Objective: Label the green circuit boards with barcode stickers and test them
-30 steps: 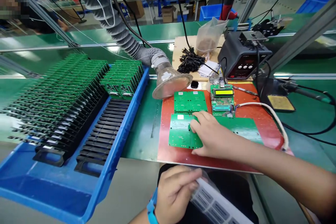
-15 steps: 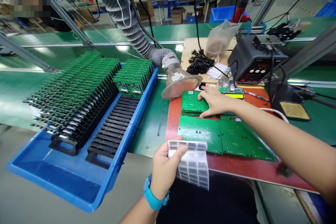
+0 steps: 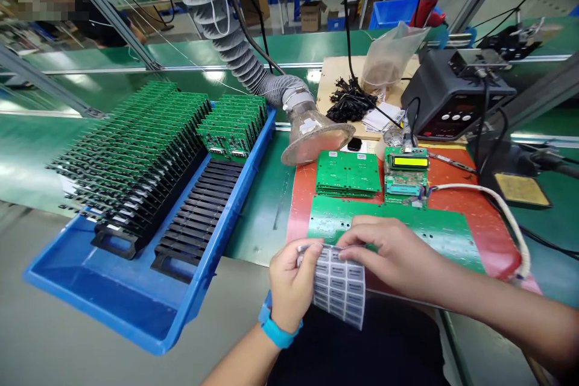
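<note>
The left hand (image 3: 292,280) there pinches the sticker sheet (image 3: 339,289) at its top edge, the sheet hanging just beside the palm. The right hand (image 3: 384,253) grips its top right corner, in front of the green boards (image 3: 434,232) on the desk (image 3: 253,229).

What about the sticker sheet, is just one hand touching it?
No, the left hand and right hand both hold the sticker sheet.

Both hands' fingers (image 3: 312,248) at the top edge of a label sheet (image 3: 339,289).
</note>
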Tool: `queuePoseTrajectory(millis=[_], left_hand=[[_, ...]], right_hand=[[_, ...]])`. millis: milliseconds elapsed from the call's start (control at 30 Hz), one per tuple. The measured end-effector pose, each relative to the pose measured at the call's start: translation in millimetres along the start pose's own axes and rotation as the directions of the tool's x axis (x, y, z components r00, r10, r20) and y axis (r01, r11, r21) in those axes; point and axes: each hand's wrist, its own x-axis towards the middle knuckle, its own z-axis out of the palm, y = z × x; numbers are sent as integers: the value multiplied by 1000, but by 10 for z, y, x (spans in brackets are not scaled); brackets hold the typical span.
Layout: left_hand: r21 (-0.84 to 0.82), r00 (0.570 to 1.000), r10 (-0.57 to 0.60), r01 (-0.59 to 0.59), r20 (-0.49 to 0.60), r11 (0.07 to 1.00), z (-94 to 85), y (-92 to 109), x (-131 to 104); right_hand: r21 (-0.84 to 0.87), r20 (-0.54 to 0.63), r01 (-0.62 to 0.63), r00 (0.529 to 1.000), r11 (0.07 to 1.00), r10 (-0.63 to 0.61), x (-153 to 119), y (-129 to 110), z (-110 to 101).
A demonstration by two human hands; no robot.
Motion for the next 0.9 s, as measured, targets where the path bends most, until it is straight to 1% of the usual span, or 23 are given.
queuePoseTrajectory(millis=[67,133,200,233,333,400,433,500,533,600,667,767,833,900], left_hand=[[-3,999,-22,22,-50,1000,19,-24,-14],[-20,997,-36,34,-68,999,31,-41,-19],[-32,998,-36,34,-59,999,31,-42,-15],[-36,998,-35,34,-49,999,29,-38,-9],[-32,997,-71,71,-18,997,19,-22,12],[-10,992,-123,123,-28,992,16,-25,17],[8,988,-148,149,-39,989,16,-31,13],[45,985,-173,174,-29,984,18,-49,-14],[56,986,-165,165,8,985,21,-58,-35],[58,986,-114,107,121,993,32,-69,-81],[53,976,-56,46,211,998,49,-73,-120],[84,966,-34,13,255,996,73,-75,-141],[105,964,-41,13,262,994,82,-81,-138],[114,964,-45,15,262,993,86,-91,-132]], right_hand=[[-25,14,8,1000,1000,-8,-12,12,-4],[-13,46,-71,996,997,72,-25,6,-13],[30,72,-160,985,987,157,-32,-14,-24],[48,77,-175,982,983,171,-33,-26,-30],[60,54,-125,991,990,122,-11,-39,-51],[66,27,-106,994,992,104,49,2,-80],[80,8,-115,993,990,115,100,43,-102],[92,-19,-170,985,981,172,243,160,-154],[77,-24,-210,977,975,212,330,225,-179],[-10,-6,-273,962,962,273,507,340,-204],[-144,18,-276,959,950,282,651,404,-181],[-279,14,-222,972,934,236,738,394,-82],[-358,-45,-183,983,916,179,710,364,-28],[-485,-154,-131,986,865,63,640,362,-35]])
